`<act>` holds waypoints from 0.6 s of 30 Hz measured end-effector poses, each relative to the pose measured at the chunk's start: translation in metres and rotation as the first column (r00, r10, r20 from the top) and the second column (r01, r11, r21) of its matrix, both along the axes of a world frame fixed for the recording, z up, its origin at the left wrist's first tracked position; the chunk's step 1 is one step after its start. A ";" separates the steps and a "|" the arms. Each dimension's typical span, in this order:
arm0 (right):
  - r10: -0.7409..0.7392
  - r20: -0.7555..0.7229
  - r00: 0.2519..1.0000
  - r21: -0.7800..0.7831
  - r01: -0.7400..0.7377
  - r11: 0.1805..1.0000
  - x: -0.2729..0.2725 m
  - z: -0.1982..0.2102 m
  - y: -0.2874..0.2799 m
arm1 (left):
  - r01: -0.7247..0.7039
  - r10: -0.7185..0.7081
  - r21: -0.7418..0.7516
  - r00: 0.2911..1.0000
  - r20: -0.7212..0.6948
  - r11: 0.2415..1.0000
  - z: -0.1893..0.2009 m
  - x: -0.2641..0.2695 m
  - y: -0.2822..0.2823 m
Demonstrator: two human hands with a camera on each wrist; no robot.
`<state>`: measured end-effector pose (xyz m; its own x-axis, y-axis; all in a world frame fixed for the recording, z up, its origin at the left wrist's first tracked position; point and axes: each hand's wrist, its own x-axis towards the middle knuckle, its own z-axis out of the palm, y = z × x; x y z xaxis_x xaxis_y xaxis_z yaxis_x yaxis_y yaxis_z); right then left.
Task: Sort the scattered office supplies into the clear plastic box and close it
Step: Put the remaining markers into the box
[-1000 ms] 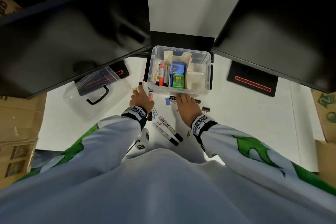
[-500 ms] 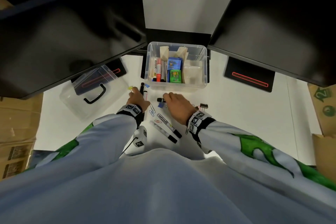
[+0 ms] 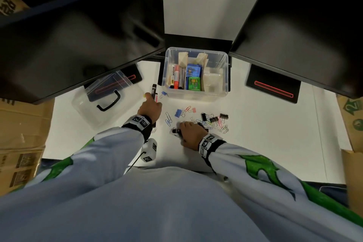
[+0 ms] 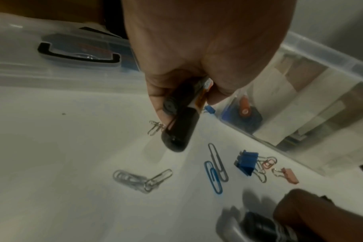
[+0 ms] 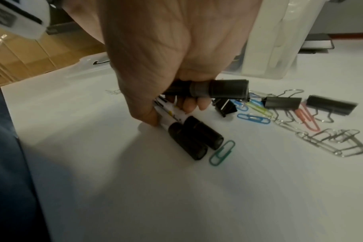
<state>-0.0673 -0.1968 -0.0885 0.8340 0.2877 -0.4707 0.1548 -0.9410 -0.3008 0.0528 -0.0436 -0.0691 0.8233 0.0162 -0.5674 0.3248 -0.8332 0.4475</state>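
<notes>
The clear plastic box (image 3: 196, 92) stands open at the back of the white table, with markers and small packs inside. My left hand (image 3: 151, 100) (image 4: 186, 104) grips black markers (image 3: 154, 89) (image 4: 177, 131) just left of the box. My right hand (image 3: 181, 129) (image 5: 172, 111) holds one black marker (image 5: 218, 90) crosswise and pinches two white markers with black caps (image 5: 189, 137) that lie on the table. Paper clips (image 3: 220, 125) and black binder clips (image 5: 282, 102) are scattered to its right. A blue binder clip (image 4: 247, 161) lies between my hands.
The box's clear lid (image 3: 106, 102) with a black handle lies on the table at the left. Two black monitors (image 3: 78, 35) overhang the table's back. Cardboard boxes (image 3: 21, 124) stand at both sides. A green paper clip (image 5: 222, 153) lies by the marker caps.
My right hand has drawn back from the box's front toward my body and come down on the two white markers. My left hand has stayed beside the box with its markers.
</notes>
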 end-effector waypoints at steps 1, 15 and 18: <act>0.004 0.011 1.000 -0.003 -0.004 1.000 0.000 0.001 -0.003 | -0.018 0.019 -0.045 1.000 0.011 0.999 0.004 0.001 0.005; -0.608 -0.187 0.771 0.508 0.606 0.612 0.101 0.118 -0.033 | 0.084 -0.008 -0.410 0.983 0.184 0.908 0.095 0.038 -0.026; -0.681 -0.178 0.711 0.421 0.680 0.600 0.154 0.116 -0.033 | 0.151 -0.103 -0.284 0.979 0.177 0.947 0.094 0.059 -0.045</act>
